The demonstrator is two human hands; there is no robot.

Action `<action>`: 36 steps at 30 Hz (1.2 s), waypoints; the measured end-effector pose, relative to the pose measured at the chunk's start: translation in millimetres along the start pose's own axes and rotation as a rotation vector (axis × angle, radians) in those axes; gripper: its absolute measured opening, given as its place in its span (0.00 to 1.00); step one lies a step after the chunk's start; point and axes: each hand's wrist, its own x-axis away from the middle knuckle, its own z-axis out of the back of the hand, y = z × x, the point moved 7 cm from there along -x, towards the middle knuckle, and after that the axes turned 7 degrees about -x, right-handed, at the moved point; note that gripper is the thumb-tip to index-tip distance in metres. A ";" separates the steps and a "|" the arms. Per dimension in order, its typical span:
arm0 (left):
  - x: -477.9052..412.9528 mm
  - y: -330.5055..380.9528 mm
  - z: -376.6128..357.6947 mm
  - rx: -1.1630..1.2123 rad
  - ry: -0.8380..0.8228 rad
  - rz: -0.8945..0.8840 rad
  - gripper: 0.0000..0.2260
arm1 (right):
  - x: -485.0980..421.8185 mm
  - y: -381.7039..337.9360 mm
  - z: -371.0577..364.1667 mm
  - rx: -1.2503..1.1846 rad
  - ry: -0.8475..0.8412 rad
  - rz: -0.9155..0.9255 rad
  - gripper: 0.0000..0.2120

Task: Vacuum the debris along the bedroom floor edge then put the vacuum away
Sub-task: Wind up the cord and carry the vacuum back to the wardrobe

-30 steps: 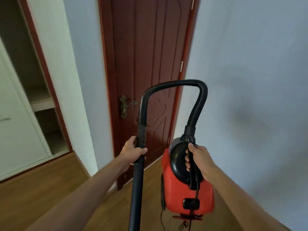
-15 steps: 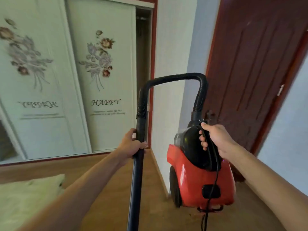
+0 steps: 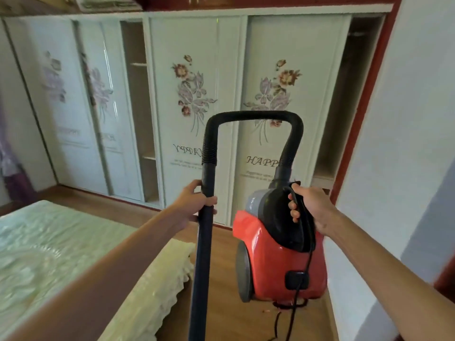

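Between the bed [image 3: 61, 242] and the right-hand wall [image 3: 394, 143], you stood facing the wardrobe [image 3: 197, 94] with the red vacuum [image 3: 278, 262] hanging from your right hand [image 3: 312, 205], whose fingers were curled round its black top handle with the power cord [image 3: 299, 286] caught under them. Your left hand [image 3: 194, 205] was wrapped round the dark wand [image 3: 203, 254] just below the ribbed hose [image 3: 253, 115], which arched from the wand to the vacuum's top. The vacuum appeared to hang just above the wooden floor [image 3: 229, 303], close to the wall, and the wand ran out of the bottom of the view, so its nozzle could not be seen. Nothing showed suction at work on the floor edge; by the look of it the machine was being carried, and whether toward the cleaning or toward storage could not be told. Putting it away, at least, remained to be done. A small speck [image 3: 265, 311] lay on the floor under the vacuum, too small to identify. Counted: one vacuum, one hose, one wand, one cord, two hands, one bed, four flower-printed wardrobe doors and two open gaps between them.
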 end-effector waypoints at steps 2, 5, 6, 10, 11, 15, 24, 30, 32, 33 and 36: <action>-26.1 -5.2 11.0 0.039 0.040 0.036 0.26 | -37.8 0.6 -21.2 0.026 -0.063 0.003 0.15; -59.8 -7.5 25.7 0.079 0.090 0.093 0.29 | -91.0 -0.8 -51.1 0.051 -0.139 0.016 0.14; -69.0 -8.8 30.3 0.083 0.105 0.102 0.29 | -106.6 -2.4 -61.9 0.062 -0.170 0.022 0.14; -101.9 -8.7 51.5 0.092 0.169 0.136 0.29 | -162.4 -6.8 -96.0 0.089 -0.232 0.038 0.14; -112.1 -9.2 56.6 0.108 0.189 0.141 0.29 | -176.9 -7.5 -104.1 0.091 -0.253 0.041 0.14; -160.2 -7.7 73.4 0.100 0.241 0.137 0.22 | -239.0 -10.5 -132.1 0.100 -0.296 0.055 0.13; -308.9 -10.9 125.3 0.095 0.364 0.085 0.22 | -392.5 -16.4 -213.2 0.133 -0.445 0.044 0.13; -409.9 -8.6 166.1 0.080 0.439 0.099 0.19 | -497.7 -25.4 -269.7 0.152 -0.526 0.028 0.13; -442.0 -9.9 176.3 0.090 0.480 0.101 0.19 | -531.4 -27.3 -285.1 0.135 -0.537 0.019 0.12; -456.4 -10.1 179.9 0.102 0.504 0.098 0.19 | -547.6 -27.8 -292.7 0.126 -0.544 0.014 0.12; -498.4 -11.7 191.4 0.154 0.606 0.074 0.20 | -596.7 -27.1 -320.5 0.120 -0.588 0.001 0.12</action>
